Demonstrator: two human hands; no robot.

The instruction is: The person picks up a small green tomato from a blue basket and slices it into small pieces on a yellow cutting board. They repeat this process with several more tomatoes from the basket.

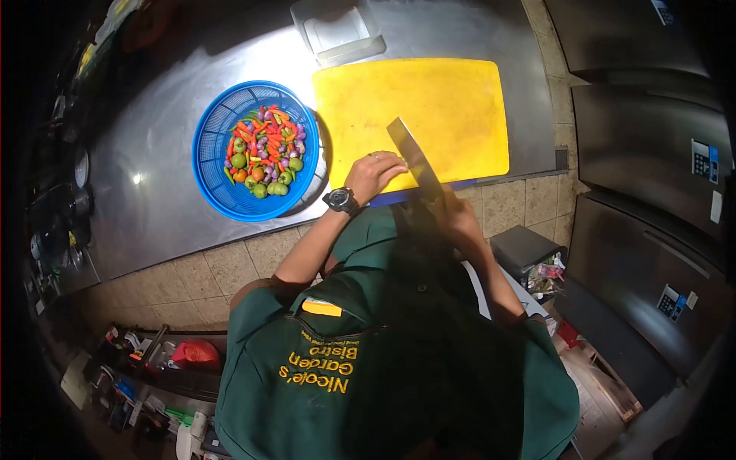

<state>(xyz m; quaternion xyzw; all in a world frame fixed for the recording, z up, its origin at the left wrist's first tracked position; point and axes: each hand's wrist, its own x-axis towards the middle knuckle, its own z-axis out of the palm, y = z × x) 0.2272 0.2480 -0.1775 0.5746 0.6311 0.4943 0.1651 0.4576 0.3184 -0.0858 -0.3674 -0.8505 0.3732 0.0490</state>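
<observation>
My right hand (458,218) grips the handle of a cleaver (414,157), whose broad blade slants up and left over the near part of a yellow cutting board (429,100). My left hand (374,175), wearing a ring, rests at the board's near edge with its fingers pressed together close to the blade; whatever may be in them is hidden. A black watch (341,200) is on the left wrist. Left of the board stands a blue plastic basket (211,188) holding red and green chilies (272,142), small purple shallots (295,163) and green and orange tomatoes (259,189).
A clear plastic container (337,38) sits beyond the board on the steel counter (153,192). Stainless refrigerators (644,146) line the right side. A dark bin (529,249) stands below the counter at right. Shelves with assorted items, including a red object (195,354), are at lower left.
</observation>
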